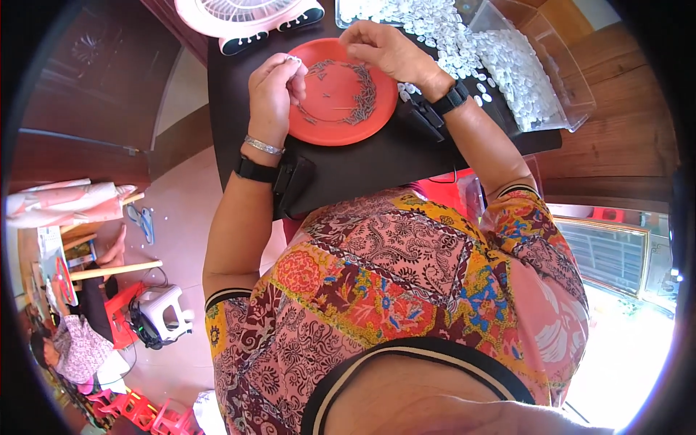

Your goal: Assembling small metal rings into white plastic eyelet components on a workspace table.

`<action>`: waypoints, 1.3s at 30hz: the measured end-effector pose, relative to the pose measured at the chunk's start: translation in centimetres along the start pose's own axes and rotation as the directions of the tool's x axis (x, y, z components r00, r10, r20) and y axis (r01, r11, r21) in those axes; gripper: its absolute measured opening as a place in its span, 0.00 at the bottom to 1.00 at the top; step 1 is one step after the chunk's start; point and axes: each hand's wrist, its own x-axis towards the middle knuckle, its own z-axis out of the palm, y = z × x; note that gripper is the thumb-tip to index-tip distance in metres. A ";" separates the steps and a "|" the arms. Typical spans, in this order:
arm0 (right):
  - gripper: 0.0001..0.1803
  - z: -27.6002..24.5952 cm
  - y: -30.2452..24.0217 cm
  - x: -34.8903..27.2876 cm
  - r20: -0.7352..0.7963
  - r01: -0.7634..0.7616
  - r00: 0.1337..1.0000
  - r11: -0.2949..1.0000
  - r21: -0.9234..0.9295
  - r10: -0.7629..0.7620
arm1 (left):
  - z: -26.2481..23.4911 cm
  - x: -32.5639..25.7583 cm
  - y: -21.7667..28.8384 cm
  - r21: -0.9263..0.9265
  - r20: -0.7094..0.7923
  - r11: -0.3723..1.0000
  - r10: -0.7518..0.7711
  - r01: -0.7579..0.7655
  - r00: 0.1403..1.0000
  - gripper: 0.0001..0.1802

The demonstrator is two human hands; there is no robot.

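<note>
A round red plate (pixel 341 135) lies on the dark table and holds many small grey screw-like pieces (pixel 362 98), heaped mostly along its right side. Over the plate's left rim, my left hand (pixel 274 90) is closed, thumb against index finger, on a small whitish plastic piece (pixel 293 59). My right hand (pixel 391 54) hovers above the plate's far right edge. Its fingers are curled together, and whatever they pinch is too small to make out. Loose clear plastic pieces (pixel 435 29) like those in the pile lie just beyond my right hand.
A clear bin (pixel 573 90) at the right is filled with clear plastic pieces. A pink fan (pixel 250 25) stands at the table's far left. Black devices are strapped to both my wrists. On the left, another person (pixel 80 341) sits near a white stool (pixel 163 315).
</note>
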 end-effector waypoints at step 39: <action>0.10 1.1 -2.5 -2.0 0.041 -0.113 0.993 0.876 0.469 0.107 | 2.3 -2.2 1.1 0.081 0.165 0.996 -0.049 0.036 0.985 0.12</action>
